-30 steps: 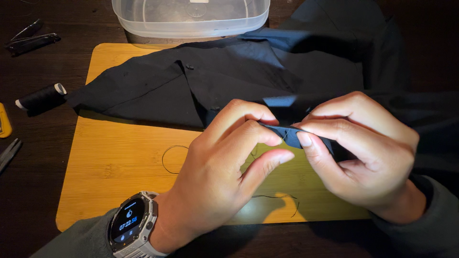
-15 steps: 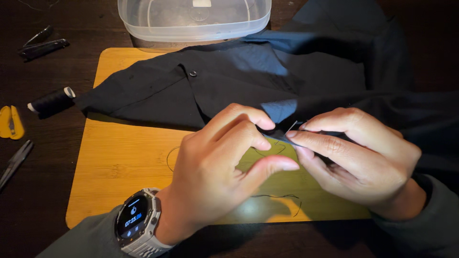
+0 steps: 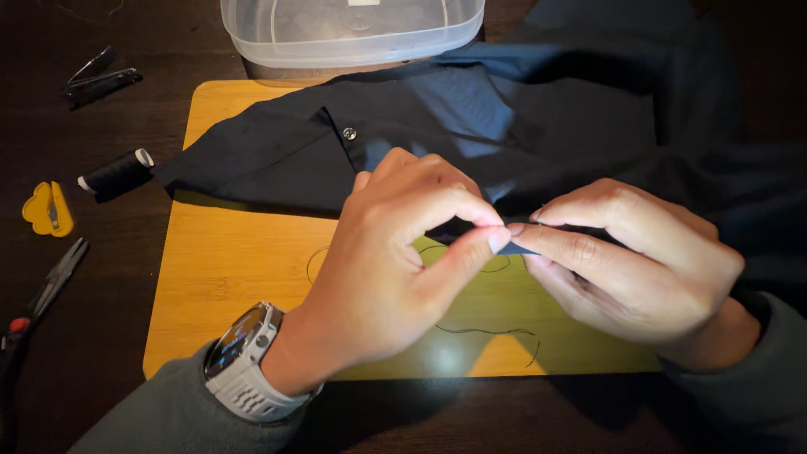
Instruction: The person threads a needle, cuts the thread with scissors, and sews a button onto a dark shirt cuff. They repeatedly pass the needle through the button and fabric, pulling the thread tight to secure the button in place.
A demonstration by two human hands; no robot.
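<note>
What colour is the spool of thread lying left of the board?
Black thread on a white-ended spool, seen in the head view, the only one.

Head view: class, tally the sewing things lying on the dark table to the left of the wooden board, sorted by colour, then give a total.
Black: 1, thread spool
Yellow: 1, small cutter
Dark metal: 2, clippers and snips
Total: 4

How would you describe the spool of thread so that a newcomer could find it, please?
Start at the wooden board; the spool lies on the dark table just off its upper left corner, beside the shirt. It is a small black cylinder with pale ends, unlike the flat yellow tool below it.
</note>
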